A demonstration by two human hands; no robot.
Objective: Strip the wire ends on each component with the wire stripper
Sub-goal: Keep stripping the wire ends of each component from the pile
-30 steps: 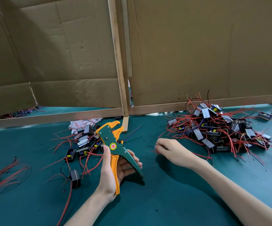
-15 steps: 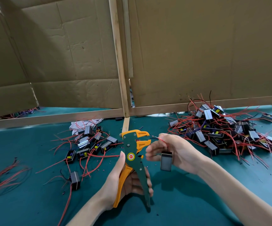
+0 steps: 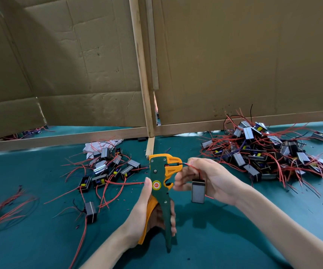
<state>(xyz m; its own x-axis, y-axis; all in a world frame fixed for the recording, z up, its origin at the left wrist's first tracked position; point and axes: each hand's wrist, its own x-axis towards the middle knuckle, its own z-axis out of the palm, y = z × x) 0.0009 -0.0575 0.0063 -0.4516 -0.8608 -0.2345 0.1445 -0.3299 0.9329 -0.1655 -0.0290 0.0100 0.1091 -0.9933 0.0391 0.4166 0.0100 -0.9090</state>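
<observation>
Left hand [image 3: 143, 216] wraps handles of green-orange wire stripper [image 3: 159, 183], upright above teal table [image 3: 234, 239]. Right hand [image 3: 211, 177] pinches thin red wire [image 3: 190, 166], tip in orange jaws; grey box component [image 3: 198, 191] dangles below.

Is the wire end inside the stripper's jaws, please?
Inside: the wire end, pinched by the right hand, lies between the wire stripper's jaws.

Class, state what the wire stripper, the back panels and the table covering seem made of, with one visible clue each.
Wire stripper: probably moulded plastic, matt green and orange, with rounded edges. Back panels: cardboard, creased brown sheets. Table covering: perhaps teal felt or cloth, dull, no shine.
</observation>
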